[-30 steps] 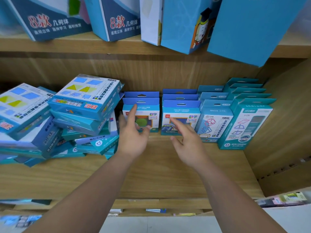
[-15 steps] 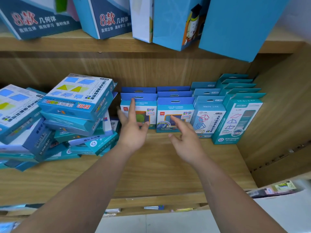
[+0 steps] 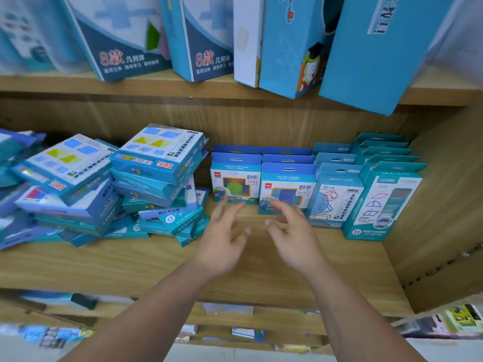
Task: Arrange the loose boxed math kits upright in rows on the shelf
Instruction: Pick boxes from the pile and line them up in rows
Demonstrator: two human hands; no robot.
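Empty, open hands (image 3: 257, 237) at shelf (image 3: 130, 265) — upright rows (image 3: 313, 189) done at rt, loose pile (image 3: 109, 186) left unsorted.

Both hands hover empty over the wooden shelf (image 3: 130, 262), fingers spread and loosely curled. The left hand (image 3: 222, 244) and the right hand (image 3: 292, 241) sit just in front of 2 upright boxed kits: the left kit (image 3: 235, 180) and the right kit (image 3: 287, 186), touching neither clearly. A loose pile of flat boxes (image 3: 156, 178) slumps to the left; 2 teal rows (image 3: 366, 194) stand upright on the right.
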